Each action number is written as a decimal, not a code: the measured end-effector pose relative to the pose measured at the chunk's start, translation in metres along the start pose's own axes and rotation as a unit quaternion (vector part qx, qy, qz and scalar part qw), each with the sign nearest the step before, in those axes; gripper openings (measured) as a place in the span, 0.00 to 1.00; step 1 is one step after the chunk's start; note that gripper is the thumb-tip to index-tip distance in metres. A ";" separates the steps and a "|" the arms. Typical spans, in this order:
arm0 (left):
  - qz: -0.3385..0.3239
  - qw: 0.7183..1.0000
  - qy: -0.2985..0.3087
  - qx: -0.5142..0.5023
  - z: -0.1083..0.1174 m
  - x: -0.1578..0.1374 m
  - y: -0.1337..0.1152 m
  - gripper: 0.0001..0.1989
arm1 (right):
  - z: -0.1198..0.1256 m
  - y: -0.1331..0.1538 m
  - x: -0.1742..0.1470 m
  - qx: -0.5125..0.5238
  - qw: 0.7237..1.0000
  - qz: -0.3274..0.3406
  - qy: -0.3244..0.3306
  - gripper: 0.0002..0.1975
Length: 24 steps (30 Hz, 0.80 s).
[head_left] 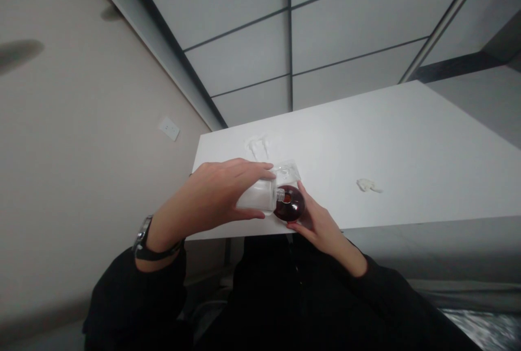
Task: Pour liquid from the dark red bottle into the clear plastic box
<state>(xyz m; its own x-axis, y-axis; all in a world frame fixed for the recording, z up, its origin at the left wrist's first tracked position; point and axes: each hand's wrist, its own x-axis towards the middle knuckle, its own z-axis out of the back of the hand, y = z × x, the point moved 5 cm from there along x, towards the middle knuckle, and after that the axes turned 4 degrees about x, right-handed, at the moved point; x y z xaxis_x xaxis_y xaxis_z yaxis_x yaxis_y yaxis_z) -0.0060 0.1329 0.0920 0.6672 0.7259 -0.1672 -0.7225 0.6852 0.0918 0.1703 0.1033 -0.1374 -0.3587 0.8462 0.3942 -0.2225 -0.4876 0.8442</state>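
My left hand (228,188) is closed around a clear glass bottle (258,197) that lies tilted on its side, its threaded neck pointing right. That neck meets the opening of a dark red-brown round bottle (291,207). From the right, my right hand (319,221) steadies the round bottle between thumb and fingers. Just behind the two bottles is a clear plastic tray (288,171), partly hidden by them. Whether liquid flows between the bottles is too small to tell.
Two small white-tipped pieces (259,147) lie farther back on the white table (334,150). A crumpled whitish scrap (367,185) rests to the right. Beyond the table's back edge stands a panelled cabinet (252,96); a wall with a socket (169,128) is at left.
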 end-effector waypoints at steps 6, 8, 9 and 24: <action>-0.019 1.000 -0.014 0.008 0.000 -0.001 -0.002 0.28 | 0.000 0.001 0.000 -0.002 1.000 0.001 -0.003 0.53; -0.024 0.999 -0.019 0.010 0.000 -0.001 -0.002 0.27 | 0.000 0.002 0.001 0.000 1.000 0.000 -0.003 0.53; -0.027 0.999 -0.022 0.011 0.001 -0.001 -0.002 0.27 | 0.000 0.002 0.001 0.001 1.000 0.000 -0.002 0.53; -0.061 0.996 -0.055 0.014 0.004 -0.001 -0.004 0.26 | 0.000 0.002 0.002 -0.005 1.000 0.006 0.000 0.52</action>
<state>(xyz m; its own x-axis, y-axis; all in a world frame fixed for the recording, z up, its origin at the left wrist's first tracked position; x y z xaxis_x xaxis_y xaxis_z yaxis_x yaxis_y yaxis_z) -0.0034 0.1297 0.0953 0.7673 0.6375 -0.0701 -0.6298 0.7696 0.1053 0.1695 0.1035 -0.1347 -0.3610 0.8407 0.4037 -0.2272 -0.4991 0.8362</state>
